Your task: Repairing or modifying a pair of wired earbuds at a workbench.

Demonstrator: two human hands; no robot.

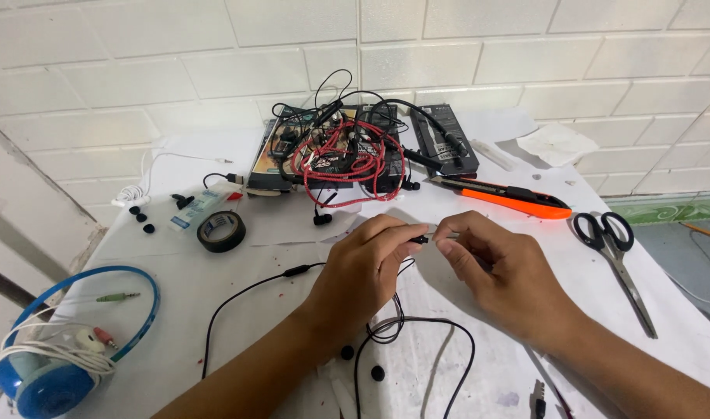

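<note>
A small black earbud point(419, 240) is pinched between the thumb and forefinger of the left hand point(366, 268), held just above the middle of the white counter point(176, 310). The fingers of the right hand point(498, 268) are pressed together on something thin at the earbud's other side; what exactly is gripped there cannot be told, since it is too small. The two hands are nearly touching at the fingertips.

From the earbud a thin black cable point(246, 299) is seen running down under the left hand and off to the left, with an inline lump partway along, and it is looped loosely on the counter below the wrists. Small black ear tips point(377, 373) are scattered beside those loops.

Judged from the grip, fine work on the earbud end is in hand: a part is being fitted to it or pulled from it. The next move would call for a steady hold by the left hand and a small, careful pull or push by the right, so that the thin cable is not strained.

Further back an orange utility knife point(510, 195) is laid, with black scissors point(615, 260) to the right. A roll of black tape point(221, 231) is placed to the left, and a tangle of red and black cables point(339, 159) is piled on dark boxes by the wall. Blue headphones point(52, 365) are left at the near left corner.
</note>
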